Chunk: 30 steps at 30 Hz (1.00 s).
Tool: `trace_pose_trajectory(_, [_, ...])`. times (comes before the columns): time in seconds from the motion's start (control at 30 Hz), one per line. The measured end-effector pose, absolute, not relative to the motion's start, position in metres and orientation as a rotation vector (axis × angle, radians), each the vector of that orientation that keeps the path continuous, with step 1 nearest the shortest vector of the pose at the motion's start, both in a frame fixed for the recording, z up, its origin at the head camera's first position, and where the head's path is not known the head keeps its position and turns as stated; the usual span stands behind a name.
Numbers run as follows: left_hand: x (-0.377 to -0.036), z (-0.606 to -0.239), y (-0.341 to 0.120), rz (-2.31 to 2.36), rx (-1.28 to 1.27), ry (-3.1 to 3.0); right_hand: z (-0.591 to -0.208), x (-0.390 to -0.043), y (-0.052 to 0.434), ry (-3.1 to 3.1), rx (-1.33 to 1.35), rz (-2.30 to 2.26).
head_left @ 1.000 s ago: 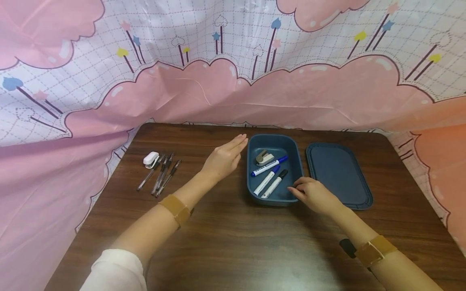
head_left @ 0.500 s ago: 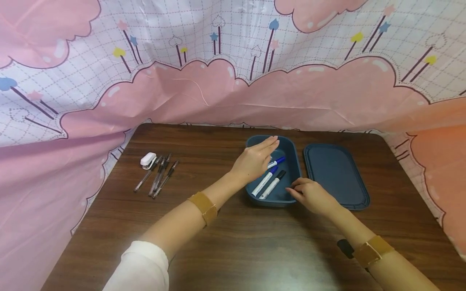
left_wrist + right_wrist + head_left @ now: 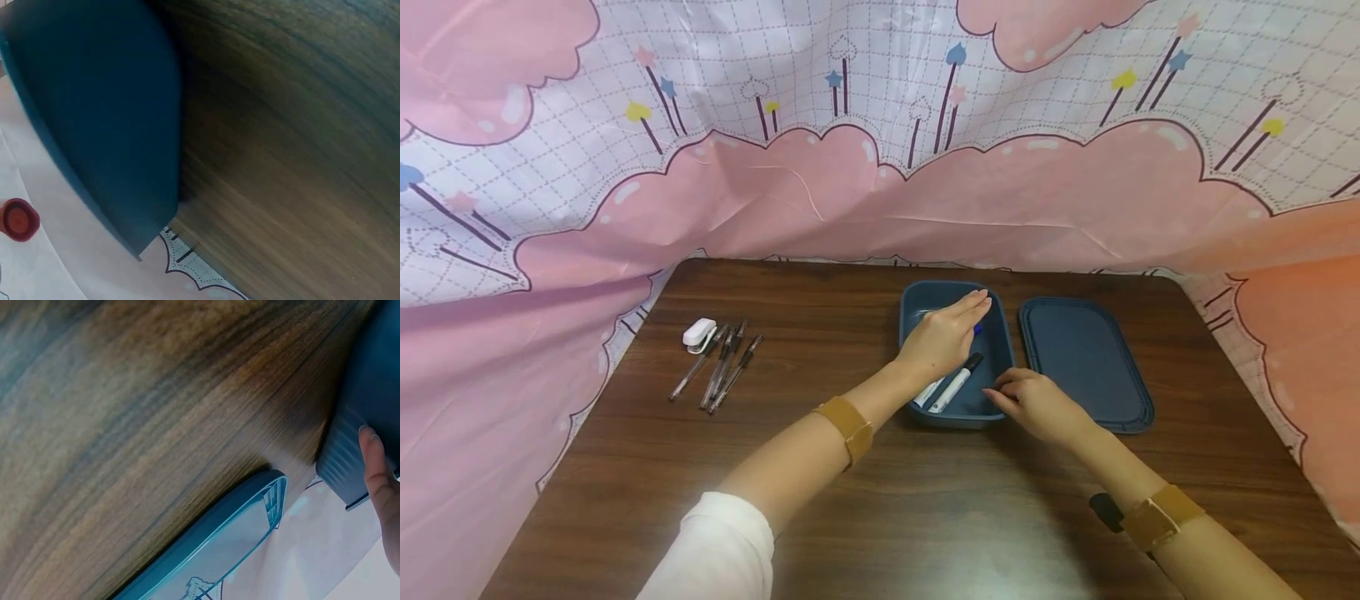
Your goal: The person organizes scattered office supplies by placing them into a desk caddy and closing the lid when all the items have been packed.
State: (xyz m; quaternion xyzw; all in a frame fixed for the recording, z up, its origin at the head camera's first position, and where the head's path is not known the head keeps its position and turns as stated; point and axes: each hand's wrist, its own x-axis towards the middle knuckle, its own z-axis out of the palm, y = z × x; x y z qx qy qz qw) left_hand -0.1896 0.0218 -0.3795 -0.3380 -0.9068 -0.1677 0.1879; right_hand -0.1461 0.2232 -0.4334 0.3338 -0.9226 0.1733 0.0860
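My left hand [image 3: 942, 337] is over the blue box [image 3: 904, 312], its back turned to the head camera. In the left wrist view a round red cap end [image 3: 20, 219] juts in at the left edge, above the box wall [image 3: 106, 112]; the rest of this marker is out of sight. My right hand [image 3: 1037, 402] grips the box's near right rim, thumb over the edge and a finger [image 3: 373, 456] on the outer wall. Inside lie a black-capped marker [image 3: 956, 387] and a blue-capped marker [image 3: 927, 393], the latter partly covered by my left hand.
A blue lid [image 3: 1082, 358] lies flat right of the box. On the left of the brown wooden table [image 3: 820, 533] are a small white stapler [image 3: 700, 333] and several clear pens [image 3: 724, 367]. A pink patterned curtain [image 3: 850, 183] hangs behind.
My left hand has moved right, from beside the box to over it, now covering the white item and one blue-capped marker inside. My right hand keeps its place on the rim.
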Motion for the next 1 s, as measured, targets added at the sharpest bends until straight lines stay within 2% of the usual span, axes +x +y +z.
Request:
trace_pose_trajectory(0.2, [-0.196, -0.390, 0.026, -0.425, -0.925, -2.610, -0.432, -0.145, 0.224, -2.769, 0.968, 0.515])
trace_pose_trajectory(0.63, [-0.204, -0.408, 0.036, -0.497, -0.704, -2.858, -0.437, -0.145, 0.224, -2.737, 0.967, 0.509])
trace_pose_trajectory(1.0, [-0.210, -0.423, 0.037, -0.446, -0.680, -2.977, -0.436, -0.144, 0.224, -2.741, 0.954, 0.521])
